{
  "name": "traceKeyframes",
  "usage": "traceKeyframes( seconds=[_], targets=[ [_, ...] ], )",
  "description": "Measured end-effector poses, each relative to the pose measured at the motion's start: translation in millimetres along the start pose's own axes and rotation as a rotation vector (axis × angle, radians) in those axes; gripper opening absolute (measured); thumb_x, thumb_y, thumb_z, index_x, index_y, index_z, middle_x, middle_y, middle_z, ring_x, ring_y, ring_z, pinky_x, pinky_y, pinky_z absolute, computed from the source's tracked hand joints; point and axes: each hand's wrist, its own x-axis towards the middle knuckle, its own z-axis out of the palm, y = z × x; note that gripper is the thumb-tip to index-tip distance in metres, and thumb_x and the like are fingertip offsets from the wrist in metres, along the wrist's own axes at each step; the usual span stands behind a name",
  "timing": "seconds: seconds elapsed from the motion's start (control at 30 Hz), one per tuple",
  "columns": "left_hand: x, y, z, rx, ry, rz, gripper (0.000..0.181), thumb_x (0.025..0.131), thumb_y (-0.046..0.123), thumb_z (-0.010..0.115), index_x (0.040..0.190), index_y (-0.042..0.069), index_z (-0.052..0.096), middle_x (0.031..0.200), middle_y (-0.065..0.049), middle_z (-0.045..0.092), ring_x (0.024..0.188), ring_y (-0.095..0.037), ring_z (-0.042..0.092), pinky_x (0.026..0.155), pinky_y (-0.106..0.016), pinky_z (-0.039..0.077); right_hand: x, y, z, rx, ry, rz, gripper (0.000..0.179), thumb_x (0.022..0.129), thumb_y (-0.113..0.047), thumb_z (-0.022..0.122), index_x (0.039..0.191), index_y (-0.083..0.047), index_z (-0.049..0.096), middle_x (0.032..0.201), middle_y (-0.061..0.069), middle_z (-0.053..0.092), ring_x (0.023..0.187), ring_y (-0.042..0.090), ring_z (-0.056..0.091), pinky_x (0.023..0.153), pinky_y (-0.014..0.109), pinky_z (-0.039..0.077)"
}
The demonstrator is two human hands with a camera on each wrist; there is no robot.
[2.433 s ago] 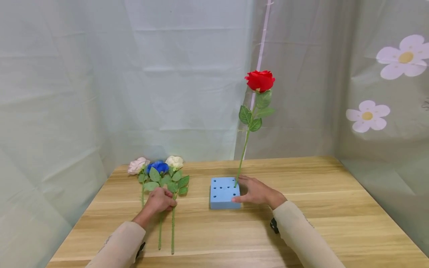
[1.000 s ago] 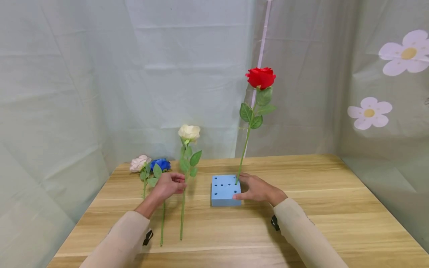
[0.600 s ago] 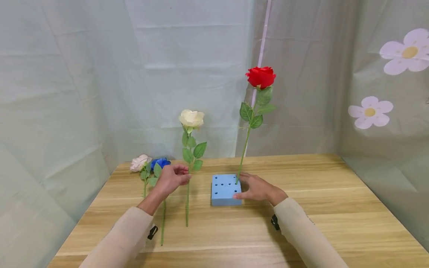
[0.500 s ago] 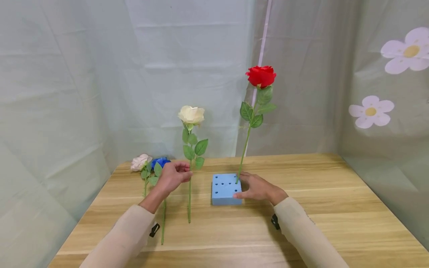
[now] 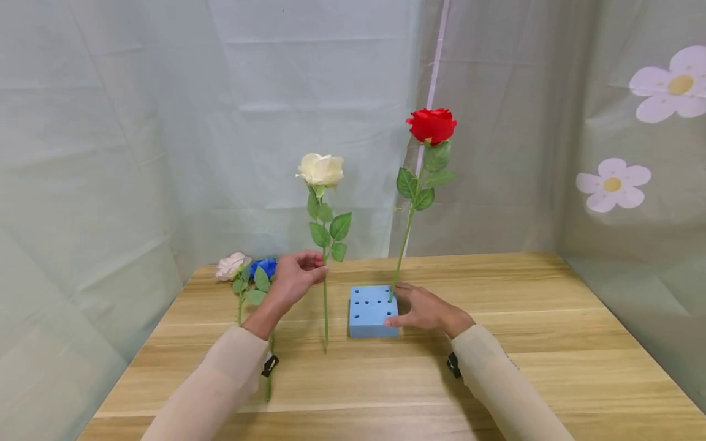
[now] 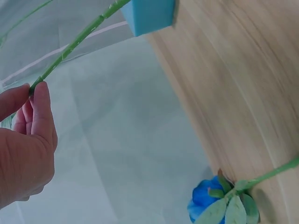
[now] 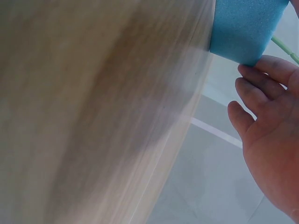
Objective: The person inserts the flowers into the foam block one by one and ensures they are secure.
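Note:
My left hand (image 5: 300,275) pinches the green stem of a cream-white rose (image 5: 321,170) between thumb and fingertips, below its leaves. The rose stands upright, its stem's lower end left of a blue foam block (image 5: 373,312) with several holes in its top. In the left wrist view the stem (image 6: 70,46) slants up from the pinching fingertips. My right hand (image 5: 427,311) holds the block's right side, thumb at the front corner and fingers at the back. A red rose (image 5: 432,126) rises from a hole near the block's right edge, leaning slightly right.
A blue rose (image 5: 263,267) and a pale pink rose (image 5: 233,266) lie on the wooden table (image 5: 496,367) at the left, partly behind my left hand and sleeve. Grey curtains (image 5: 309,92) hang behind the table and along its sides.
My left hand has picked the cream-white rose up off the table, turned it upright and carried it right and up toward the block. The right hand stays at the block.

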Motion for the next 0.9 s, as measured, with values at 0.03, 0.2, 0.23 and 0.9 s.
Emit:
traceKeyframes(
  seconds=[0.03, 0.2, 0.23, 0.9],
  targets=[
    [0.8, 1.1, 1.3, -0.004, 0.002, 0.004, 0.027, 0.090, -0.001, 0.071, 0.115, -0.009, 0.065, 0.101, -0.014, 0.065, 0.087, -0.017, 0.063, 0.075, -0.028, 0.061, 0.0, 0, 0, -0.003, -0.001, 0.001, 0.092, 0.084, -0.057, 0.074, 0.147, 0.003, 0.044, 0.156, 0.020, 0.035, 0.145, 0.036, 0.029, 0.117, 0.052, 0.029],
    [3.5, 6.9, 6.2, -0.023, 0.002, 0.015, 0.030, 0.092, 0.000, 0.070, 0.120, -0.009, 0.064, 0.106, -0.016, 0.064, 0.093, -0.020, 0.063, 0.079, -0.029, 0.060, 0.2, 1, -2, -0.014, -0.001, 0.005, 0.093, 0.084, -0.058, 0.073, 0.147, 0.003, 0.044, 0.156, 0.019, 0.035, 0.146, 0.035, 0.029, 0.118, 0.051, 0.029],
    [3.9, 8.3, 7.3, -0.030, 0.001, 0.017, 0.030, 0.092, 0.000, 0.070, 0.120, -0.009, 0.064, 0.107, -0.017, 0.064, 0.094, -0.020, 0.063, 0.080, -0.029, 0.060, 0.3, 1, -2, -0.016, 0.001, 0.001, 0.093, 0.084, -0.058, 0.073, 0.147, 0.004, 0.044, 0.156, 0.020, 0.035, 0.145, 0.036, 0.030, 0.117, 0.052, 0.030],
    [13.3, 32.7, 36.6, -0.112, 0.021, 0.038, 0.028, 0.088, -0.003, 0.073, 0.116, -0.006, 0.068, 0.106, -0.018, 0.066, 0.096, -0.024, 0.064, 0.080, -0.029, 0.060, 0.1, 2, 0, -0.004, 0.006, -0.019, 0.092, 0.085, -0.057, 0.073, 0.146, 0.005, 0.044, 0.155, 0.023, 0.036, 0.144, 0.037, 0.031, 0.117, 0.052, 0.030]
  ],
)
